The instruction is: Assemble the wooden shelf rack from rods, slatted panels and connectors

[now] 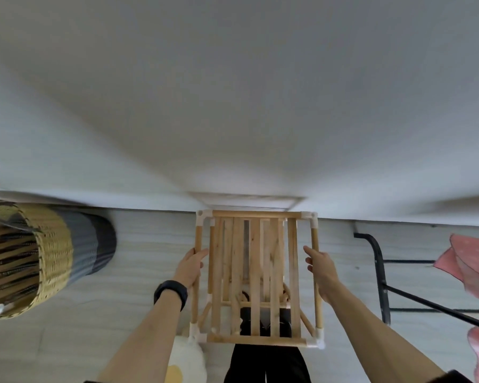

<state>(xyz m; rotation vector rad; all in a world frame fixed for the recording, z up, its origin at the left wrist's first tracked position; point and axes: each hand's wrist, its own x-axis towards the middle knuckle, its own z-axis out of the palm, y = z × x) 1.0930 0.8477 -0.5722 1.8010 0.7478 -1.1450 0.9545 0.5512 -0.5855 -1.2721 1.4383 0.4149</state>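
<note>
- The wooden shelf rack [256,272] stands on the pale wood-grain floor [144,258], its far edge against the white wall [233,106], seen from straight above.
- Its top slatted panel [271,244] has slats running near to far, framed by round rods that meet in white connectors [203,217] at all four corners.
- The left hand [190,265] grips the left side rod [197,236] about midway along, thumb on the inner side and fingers wrapped around the outside.
- A black band [172,294] sits on that wrist.
- The right hand [320,268] holds the right side rod [315,237], also about midway; one digit lies straight along the rod toward the wall and the rest curl in around the wood.
- Through the slats a lower level of the rack shows, with black trousers [266,363] beyond it at the near edge.
- Far left, a tall woven basket [53,258] with grey lower bands stands on the floor, well apart from the rack (its contents are too dark to name).
- To the right, a black metal frame [380,272] stands on the floor, and pink cloth [470,269] hangs at the right edge.
- A white and yellow soft thing [186,360] lies by the rack's near left corner; what it is, I cannot tell.
</note>
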